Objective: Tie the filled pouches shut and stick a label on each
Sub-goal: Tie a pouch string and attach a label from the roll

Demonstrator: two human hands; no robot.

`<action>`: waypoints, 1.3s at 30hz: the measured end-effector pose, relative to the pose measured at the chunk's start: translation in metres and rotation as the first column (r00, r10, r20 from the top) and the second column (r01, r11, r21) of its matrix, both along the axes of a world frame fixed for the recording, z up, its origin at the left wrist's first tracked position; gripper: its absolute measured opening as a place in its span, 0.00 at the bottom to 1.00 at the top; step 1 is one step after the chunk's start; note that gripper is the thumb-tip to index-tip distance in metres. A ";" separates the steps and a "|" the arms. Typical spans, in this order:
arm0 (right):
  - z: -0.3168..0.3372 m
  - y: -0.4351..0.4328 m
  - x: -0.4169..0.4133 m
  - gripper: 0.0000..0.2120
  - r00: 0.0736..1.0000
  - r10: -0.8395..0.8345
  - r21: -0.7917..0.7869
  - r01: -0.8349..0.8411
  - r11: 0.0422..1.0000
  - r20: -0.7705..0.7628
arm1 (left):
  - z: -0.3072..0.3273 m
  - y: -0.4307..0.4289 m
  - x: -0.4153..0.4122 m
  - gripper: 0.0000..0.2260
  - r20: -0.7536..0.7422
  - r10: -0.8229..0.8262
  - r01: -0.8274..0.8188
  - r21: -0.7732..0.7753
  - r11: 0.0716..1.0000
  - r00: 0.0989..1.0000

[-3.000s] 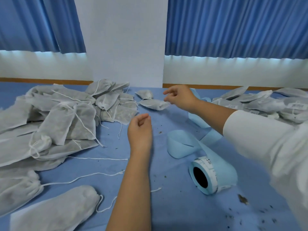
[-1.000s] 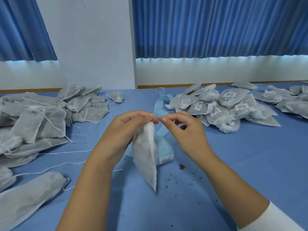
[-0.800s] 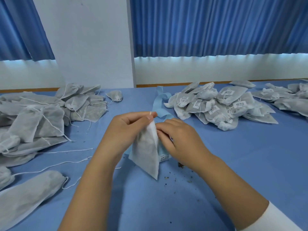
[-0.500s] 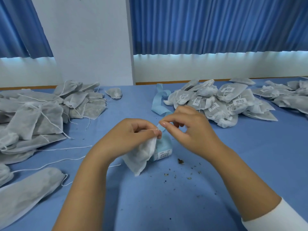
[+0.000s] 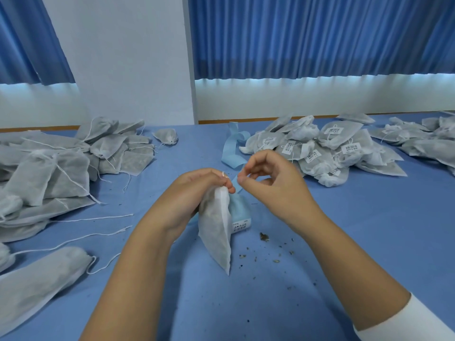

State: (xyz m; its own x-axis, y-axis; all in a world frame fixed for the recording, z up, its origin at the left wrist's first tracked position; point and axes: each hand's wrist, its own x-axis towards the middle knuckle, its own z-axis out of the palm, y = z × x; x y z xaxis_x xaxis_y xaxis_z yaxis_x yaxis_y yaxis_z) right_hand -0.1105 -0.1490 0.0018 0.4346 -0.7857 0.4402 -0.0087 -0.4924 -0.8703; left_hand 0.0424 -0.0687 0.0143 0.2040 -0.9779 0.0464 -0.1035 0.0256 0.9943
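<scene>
A filled loose pouch (image 5: 37, 279) lies flat on the table (image 5: 369, 230), nearer than the grip and well to its left. The left hand (image 5: 197, 193) clenches the gathered neck of the held pouch (image 5: 216, 232), which hangs below the grip with its bottom corner pointing down.

On the right hand (image 5: 273, 185) the fingers are curled, with thumb and forefinger pinched just right of the grip. The thread is too thin to resolve, so whether a drawstring lies in that pinch cannot be told.

The label roll (image 5: 240, 215) sits directly behind the held pouch. Crumbs (image 5: 264, 237) lie to the lower right. Beyond, to the left, is the unlabelled pile (image 5: 61, 168). Beyond, to the right, is the labelled pile (image 5: 320, 153), with the backing strip (image 5: 230, 148) beside it.
</scene>
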 end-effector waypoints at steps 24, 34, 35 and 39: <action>-0.012 0.006 0.009 0.12 0.991 0.137 0.052 -0.137 0.989 -0.006 | -0.008 -0.007 -0.001 0.10 0.269 0.169 -0.165 -0.038 0.986 0.948; -0.013 0.004 0.006 0.14 0.993 0.048 -0.148 -0.064 0.987 -0.110 | -0.008 -0.006 -0.002 0.07 0.321 0.204 -0.207 -0.024 0.978 0.925; -0.014 0.004 0.006 0.13 0.991 0.037 -0.171 -0.059 0.984 -0.127 | -0.007 -0.005 -0.002 0.08 0.331 0.196 -0.200 -0.023 0.980 0.923; -0.013 0.001 0.004 0.10 0.990 0.084 -0.100 -0.096 0.990 -0.118 | -0.006 -0.004 0.000 0.07 0.320 0.190 -0.196 -0.014 0.980 0.928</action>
